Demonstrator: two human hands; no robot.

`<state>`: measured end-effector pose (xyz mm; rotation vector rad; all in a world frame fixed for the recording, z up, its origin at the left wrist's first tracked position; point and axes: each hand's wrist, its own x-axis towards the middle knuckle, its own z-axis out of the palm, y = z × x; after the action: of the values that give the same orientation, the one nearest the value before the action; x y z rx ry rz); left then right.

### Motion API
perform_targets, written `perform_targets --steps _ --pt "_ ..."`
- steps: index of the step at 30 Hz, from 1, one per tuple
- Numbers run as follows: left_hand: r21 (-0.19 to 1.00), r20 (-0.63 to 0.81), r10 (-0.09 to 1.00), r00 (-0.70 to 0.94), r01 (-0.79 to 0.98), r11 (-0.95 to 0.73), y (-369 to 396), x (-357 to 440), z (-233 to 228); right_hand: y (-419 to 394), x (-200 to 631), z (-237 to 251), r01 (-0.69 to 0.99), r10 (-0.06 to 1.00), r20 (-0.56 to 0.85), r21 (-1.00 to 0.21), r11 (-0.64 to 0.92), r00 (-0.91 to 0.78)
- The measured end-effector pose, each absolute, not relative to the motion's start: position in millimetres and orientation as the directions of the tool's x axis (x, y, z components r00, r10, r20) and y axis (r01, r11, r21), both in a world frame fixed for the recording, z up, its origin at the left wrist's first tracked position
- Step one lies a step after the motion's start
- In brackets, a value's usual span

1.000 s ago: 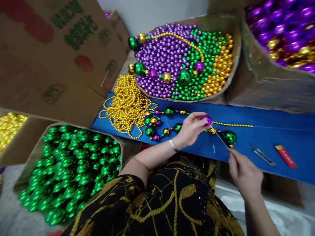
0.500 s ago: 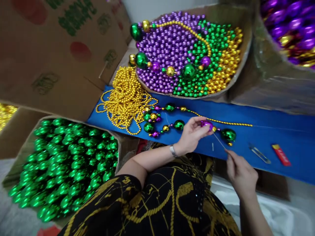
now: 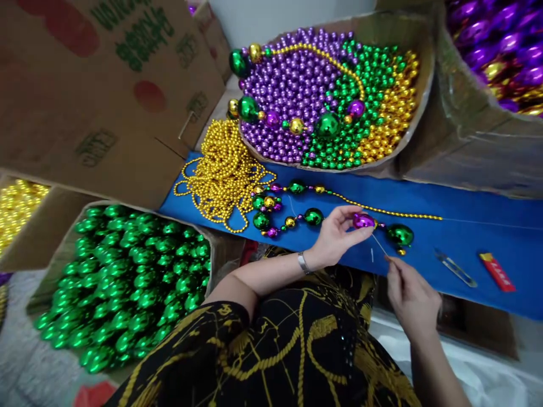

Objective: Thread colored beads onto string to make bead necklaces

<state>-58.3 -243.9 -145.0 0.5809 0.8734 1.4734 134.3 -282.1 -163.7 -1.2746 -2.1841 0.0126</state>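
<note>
My left hand (image 3: pixel 341 233) pinches a large purple bead (image 3: pixel 363 221) between thumb and fingers, over the blue tabletop (image 3: pixel 424 257). Lower and to the right, my right hand (image 3: pixel 411 294) is closed on a thin string (image 3: pixel 380 246) that runs up to the purple bead. Right of that bead are small beads and a large green bead (image 3: pixel 399 234), with a small gold bead (image 3: pixel 401 252) just under it. Behind my left hand lies a beaded strand (image 3: pixel 313 217) of green, gold and purple balls, continuing into a row of small gold beads (image 3: pixel 382 211).
Gold bead strings (image 3: pixel 227 169) are heaped at the left. Behind stands a box of small beads (image 3: pixel 297 85); a box of green beads (image 3: pixel 139 282) is at lower left. A box cutter (image 3: pixel 456 268) and a red packet (image 3: pixel 497 271) lie at the right.
The whole view has shifted slightly to the right. More of the purple bead shows between my left fingers, and my right hand has come a little closer to it.
</note>
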Motion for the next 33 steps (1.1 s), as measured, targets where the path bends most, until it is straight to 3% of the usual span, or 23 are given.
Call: perform_targets --steps 6,10,12,14,17,20,22,23,26,29,31,33 --pt "0.874 0.0 0.999 -0.05 -0.486 -0.024 -252 -68 -135 -280 125 -176 0.748 0.898 0.386 -0.528 0.403 -0.211" --pt "0.926 0.083 0.996 0.025 -0.372 -0.068 -261 -82 -122 -277 120 -183 0.613 0.961 0.244 -0.742 0.271 -0.129" --pt "0.965 0.163 0.986 0.031 -0.212 -0.153 -262 -103 -117 -276 118 -183 0.512 0.98 0.181 -0.836 0.196 -0.08" --pt "0.962 0.242 0.97 0.004 0.129 -0.241 -261 -137 -118 -275 118 -179 0.433 0.988 0.151 -0.888 0.153 -0.038" --pt "0.676 0.262 0.962 -0.076 0.726 -0.127 -259 -195 -127 -274 119 -170 0.36 0.989 0.147 -0.923 0.135 0.005" --pt "0.317 0.093 0.987 -0.133 0.943 0.097 -259 -238 -142 -271 119 -164 0.326 0.988 0.149 -0.937 0.128 0.038" --pt "0.223 0.007 0.99 -0.139 0.966 0.134 -260 -253 -148 -269 119 -162 0.312 0.986 0.159 -0.94 0.137 0.045" --pt "0.248 0.0 0.99 -0.14 0.959 0.136 -261 -257 -150 -269 118 -161 0.301 0.985 0.165 -0.943 0.144 0.045" --pt "0.563 0.069 0.967 -0.243 0.81 0.164 -262 -265 -147 -268 118 -159 0.284 0.983 0.178 -0.946 0.158 0.046" --pt "0.904 -0.032 0.909 -0.415 0.376 0.203 -265 -274 -140 -268 117 -156 0.297 0.983 0.175 -0.943 0.15 0.06" --pt "0.968 -0.168 0.88 -0.443 0.096 0.233 -270 -279 -139 -268 116 -156 0.302 0.984 0.164 -0.944 0.135 0.071" --pt "0.964 -0.242 0.854 -0.461 -0.018 0.263 -278 -284 -143 -268 115 -156 0.293 0.984 0.162 -0.946 0.135 0.069"
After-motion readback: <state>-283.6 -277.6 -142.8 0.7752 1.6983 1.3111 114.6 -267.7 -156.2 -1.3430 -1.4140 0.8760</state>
